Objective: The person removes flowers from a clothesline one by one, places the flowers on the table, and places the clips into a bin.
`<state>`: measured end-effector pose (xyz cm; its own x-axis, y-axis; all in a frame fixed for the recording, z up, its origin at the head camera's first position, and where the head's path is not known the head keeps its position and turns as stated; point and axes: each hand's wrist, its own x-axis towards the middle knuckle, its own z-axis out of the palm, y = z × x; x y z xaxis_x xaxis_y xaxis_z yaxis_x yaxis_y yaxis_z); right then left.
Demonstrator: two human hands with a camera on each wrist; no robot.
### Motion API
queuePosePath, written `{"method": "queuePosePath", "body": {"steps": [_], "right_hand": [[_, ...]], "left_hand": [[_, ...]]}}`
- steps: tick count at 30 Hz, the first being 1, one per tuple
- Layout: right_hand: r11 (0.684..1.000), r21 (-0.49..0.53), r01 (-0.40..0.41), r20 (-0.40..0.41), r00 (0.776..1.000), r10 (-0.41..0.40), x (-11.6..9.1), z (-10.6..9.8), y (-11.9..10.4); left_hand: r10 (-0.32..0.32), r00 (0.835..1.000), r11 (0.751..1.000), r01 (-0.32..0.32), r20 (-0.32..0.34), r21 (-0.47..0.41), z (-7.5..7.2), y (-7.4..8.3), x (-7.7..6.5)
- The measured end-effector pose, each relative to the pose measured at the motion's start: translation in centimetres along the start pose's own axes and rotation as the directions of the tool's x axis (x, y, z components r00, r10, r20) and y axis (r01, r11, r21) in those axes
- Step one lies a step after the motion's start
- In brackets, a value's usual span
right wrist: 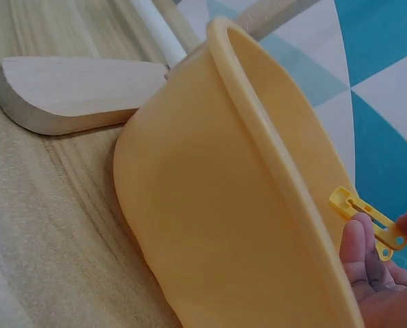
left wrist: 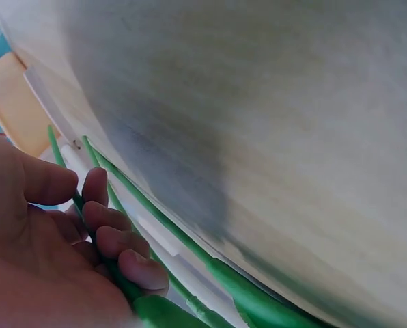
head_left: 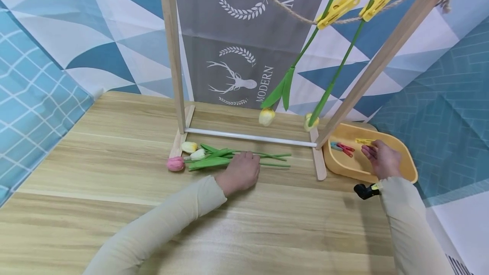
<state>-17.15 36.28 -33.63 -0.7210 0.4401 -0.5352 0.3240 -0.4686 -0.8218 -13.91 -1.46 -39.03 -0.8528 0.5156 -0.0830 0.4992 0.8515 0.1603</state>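
Over the tulips on the table, my left hand (head_left: pixel 241 172) pinches the green stem of one artificial tulip (left wrist: pixel 164 311) between thumb and curled fingers. Other green stems (left wrist: pixel 149 205) run beside it in the left wrist view. The lying flower heads are a pink one (head_left: pixel 175 164), a white one (head_left: pixel 198 154) and a pale yellow one (head_left: pixel 189 147); which belongs to the held stem I cannot tell. My right hand (head_left: pixel 387 160) reaches over the orange basin (right wrist: pixel 190 178) and pinches a yellow clothespin (right wrist: pixel 359 204) between thumb and fingers.
Red and blue clothespins (head_left: pixel 345 149) lie in the basin. A wooden frame (head_left: pixel 173 54) with a white crossbar (head_left: pixel 248 136) stands behind the tulips. On its rope (head_left: pixel 275 0), yellow clothespins (head_left: pixel 338 7) hold two tulips (head_left: pixel 266 116) upside down. A patterned cloth (head_left: pixel 122 20) hangs behind.
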Motion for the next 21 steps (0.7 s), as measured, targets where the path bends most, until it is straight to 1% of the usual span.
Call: {"method": "queuePosePath", "body": {"steps": [6, 12, 17, 21], "right_hand": [[0.997, -0.01, -0.07, -0.016, 0.997, 0.07, 1.1, 0.1, -0.1], [0.993, -0.053, -0.105, 0.029, 0.994, 0.107, 1.8, 0.0, 0.0], [0.981, -0.068, -0.181, 0.064, 0.981, 0.186, 2.3, 0.0, 0.0], [0.969, -0.08, -0.235, 0.062, 0.969, 0.24, 2.8, 0.1, 0.0]], "left_hand": [[0.012, 1.0, 1.0, -0.012, 0.002, 0.017, 0.0, 0.0, -0.2], [0.006, 1.0, 0.999, -0.006, 0.01, 0.035, 0.2, 0.1, -0.3], [-0.005, 1.0, 0.999, 0.005, 0.019, 0.05, 0.3, 0.2, -0.3], [-0.015, 0.999, 0.999, 0.013, 0.046, 0.05, 0.4, 0.2, -0.4]]}}
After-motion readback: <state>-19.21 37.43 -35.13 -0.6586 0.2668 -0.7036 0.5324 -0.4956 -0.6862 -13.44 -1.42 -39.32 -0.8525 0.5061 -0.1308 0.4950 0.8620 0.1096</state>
